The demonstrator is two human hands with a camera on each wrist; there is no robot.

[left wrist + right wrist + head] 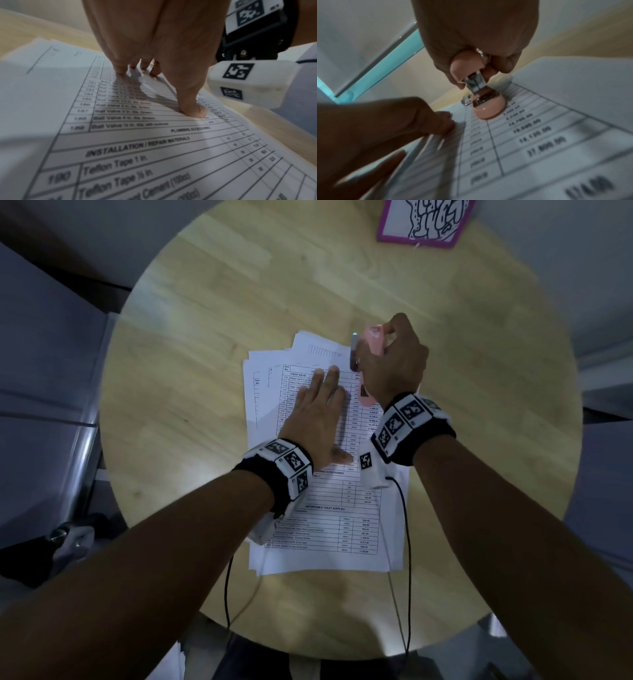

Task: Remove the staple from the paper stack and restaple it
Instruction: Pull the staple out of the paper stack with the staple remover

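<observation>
A loose stack of printed paper sheets (325, 522) lies fanned out on the round wooden table (205, 337). My left hand (318, 409) lies flat on the top sheet (120, 135), fingers straight, pressing it down. My right hand (390, 361) grips a pink stapler (371, 337) at the stack's upper right part. In the right wrist view the stapler (488, 109) is gaping, its pink base on the top sheet (539, 148) and its metal head lifted above it. No staple can be made out.
A purple-framed drawing (426, 220) lies at the table's far edge. Black cables (407, 559) hang from both wristbands over the near table edge. Grey furniture and a metal chair leg (68, 539) stand to the left, beyond the table.
</observation>
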